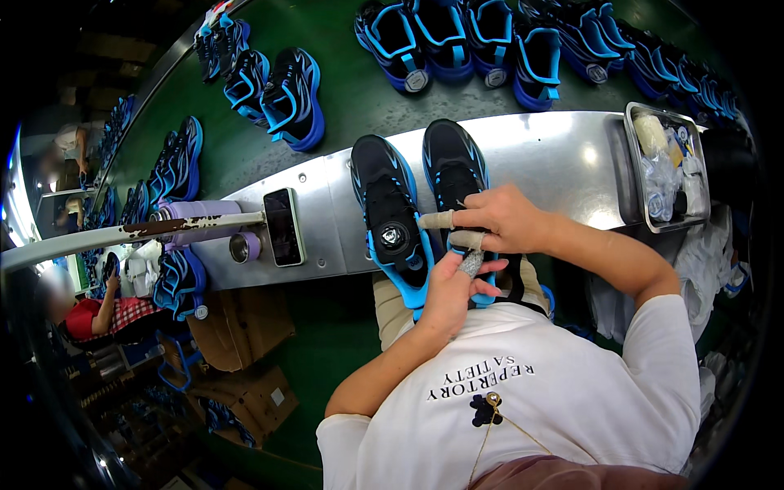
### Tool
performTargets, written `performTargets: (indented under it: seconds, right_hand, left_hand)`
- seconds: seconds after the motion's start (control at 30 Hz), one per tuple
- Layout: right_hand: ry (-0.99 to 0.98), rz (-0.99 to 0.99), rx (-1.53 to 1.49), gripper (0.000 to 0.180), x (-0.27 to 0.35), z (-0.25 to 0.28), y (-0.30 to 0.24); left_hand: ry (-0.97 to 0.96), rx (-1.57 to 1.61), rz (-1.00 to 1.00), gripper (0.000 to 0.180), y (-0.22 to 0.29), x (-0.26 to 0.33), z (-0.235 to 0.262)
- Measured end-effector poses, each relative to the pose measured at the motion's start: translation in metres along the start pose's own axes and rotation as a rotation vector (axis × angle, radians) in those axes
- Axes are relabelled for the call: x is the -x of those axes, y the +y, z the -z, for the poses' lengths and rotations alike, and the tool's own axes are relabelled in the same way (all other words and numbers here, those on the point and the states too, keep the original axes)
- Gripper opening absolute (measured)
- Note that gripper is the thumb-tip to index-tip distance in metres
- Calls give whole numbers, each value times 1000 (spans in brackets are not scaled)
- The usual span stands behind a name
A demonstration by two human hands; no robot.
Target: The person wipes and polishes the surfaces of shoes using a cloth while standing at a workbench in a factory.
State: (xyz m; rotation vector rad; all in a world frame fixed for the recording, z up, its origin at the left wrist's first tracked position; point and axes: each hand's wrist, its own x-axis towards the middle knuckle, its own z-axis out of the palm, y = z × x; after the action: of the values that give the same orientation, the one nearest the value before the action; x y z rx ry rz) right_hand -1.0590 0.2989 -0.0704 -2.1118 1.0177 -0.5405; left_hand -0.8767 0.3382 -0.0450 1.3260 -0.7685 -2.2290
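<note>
Two black sneakers with blue trim stand side by side on the metal bench edge in front of me, toes pointing away. The left sneaker (384, 196) has a round dial on its tongue. Over the opening of the right sneaker (454, 159) both my hands meet. My left hand (449, 298) is curled at its collar, a grey wrap on one finger. My right hand (502, 220) is closed just above, pale finger covers on two fingers, its fingertips together near the tongue. Whatever is pinched there is hidden by the fingers.
A phone (282, 227), a lilac cup lid (244, 247) and a lilac bottle (196, 214) lie left, beside a worn metal bar (139, 230). At right sits a metal tray (637, 171) with bagged small parts. More sneakers (445, 37) line the green belt (351, 110). Co-workers sit far left.
</note>
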Motion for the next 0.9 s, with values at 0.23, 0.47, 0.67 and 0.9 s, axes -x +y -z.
performTargets:
  seconds: [0.23, 0.47, 0.67, 0.9]
  right_hand:
    - [166, 230, -73, 60, -8, 19, 7]
    - [296, 81, 147, 59, 1, -17, -5]
    - [499, -504, -690, 72, 21, -12, 34]
    - [502, -175, -41, 86, 37, -12, 0]
  left_hand:
    - [4, -21, 97, 38, 7, -1, 4]
    - [48, 13, -11, 38, -6, -3, -6]
    - [-70, -291, 219, 33, 28, 14, -6]
    - [79, -1769, -770, 21, 73, -15, -13]
